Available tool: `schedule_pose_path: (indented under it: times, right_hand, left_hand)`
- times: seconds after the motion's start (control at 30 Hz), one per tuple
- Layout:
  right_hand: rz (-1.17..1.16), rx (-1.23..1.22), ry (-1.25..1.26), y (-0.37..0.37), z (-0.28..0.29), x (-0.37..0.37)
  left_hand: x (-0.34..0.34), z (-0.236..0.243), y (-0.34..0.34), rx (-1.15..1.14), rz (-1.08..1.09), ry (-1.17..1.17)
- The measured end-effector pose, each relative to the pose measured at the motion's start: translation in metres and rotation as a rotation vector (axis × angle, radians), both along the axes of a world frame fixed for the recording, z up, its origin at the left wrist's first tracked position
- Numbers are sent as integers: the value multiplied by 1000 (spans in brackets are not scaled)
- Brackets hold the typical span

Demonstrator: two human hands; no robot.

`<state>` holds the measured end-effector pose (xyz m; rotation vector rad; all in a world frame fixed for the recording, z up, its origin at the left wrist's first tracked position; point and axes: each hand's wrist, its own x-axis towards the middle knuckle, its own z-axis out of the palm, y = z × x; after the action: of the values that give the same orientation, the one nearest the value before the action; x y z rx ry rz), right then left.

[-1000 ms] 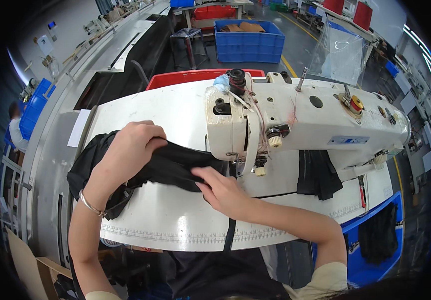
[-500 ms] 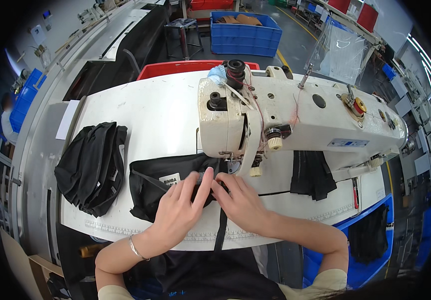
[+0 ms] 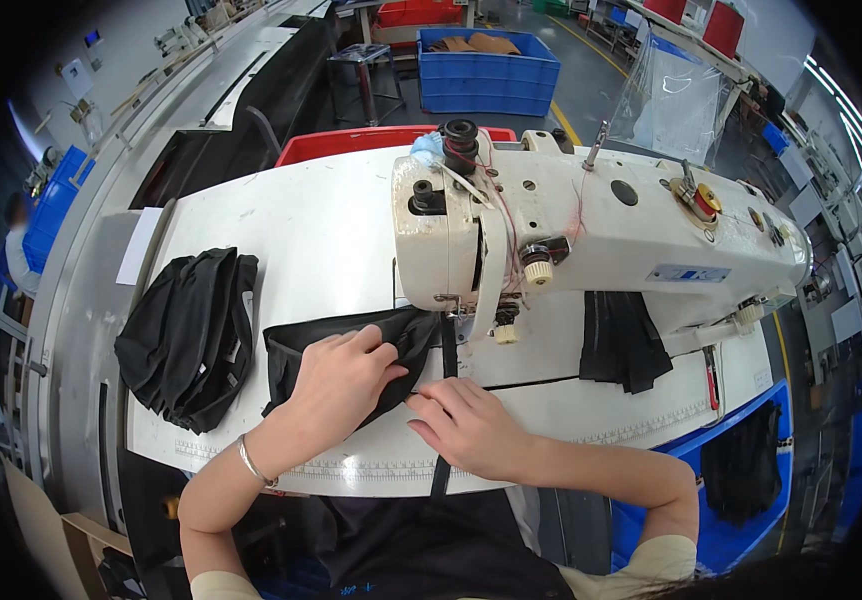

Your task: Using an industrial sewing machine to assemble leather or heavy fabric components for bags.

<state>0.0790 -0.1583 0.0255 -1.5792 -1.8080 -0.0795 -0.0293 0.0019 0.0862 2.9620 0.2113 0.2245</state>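
A black fabric pouch [image 3: 286,352] lies on the white sewing table, its right end beside the needle area of the sewing machine [image 3: 591,215]. My left hand [image 3: 343,375] rests over the pouch with its fingers curled in and closed on the cloth; the palm hides part of it. My right hand [image 3: 471,428] is closed in a pinch at the pouch's lower right edge, and what lies between its fingertips is too small to tell. A narrow black strap [image 3: 448,350] runs from under the machine head toward the table's front edge, passing behind my right hand.
A pile of black fabric pieces [image 3: 191,335] sits at the left. Under the machine arm lie black zippered strips [image 3: 619,340], with red-handled snips [image 3: 712,375] farther right. A blue bin [image 3: 766,480] stands at lower right, and a red crate [image 3: 351,142] behind the table.
My hands have drawn apart and back from the needle. The left hand has moved left over the pouch, covering its white label; the right has come down slightly toward me.
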Motion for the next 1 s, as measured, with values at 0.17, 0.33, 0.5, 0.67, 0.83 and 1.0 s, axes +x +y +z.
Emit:
schedule_pose_path:
  times: [0.17, 0.33, 0.5, 0.67, 0.83, 1.0]
  right_hand:
    - [41, -15, -86, 8, -4, -4]
    - [37, 19, -172, 9, -12, -8]
    - [8, -256, 22, 54, -37, -19]
    - [-12, 33, -17, 111, -69, -34]
    - [20, -206, -15, 132, -76, -37]
    - [234, -458, 21, 102, -22, -41]
  left_hand:
    - [5, -3, 0, -46, 57, -89]
    - [10, -3, 3, 153, -142, -194]
    - [21, -18, -7, -284, -123, -91]
    - [38, -37, -2, -728, 371, -88]
    - [36, -29, 18, -817, 283, -270]
    - [20, -33, 16, -498, 112, -160]
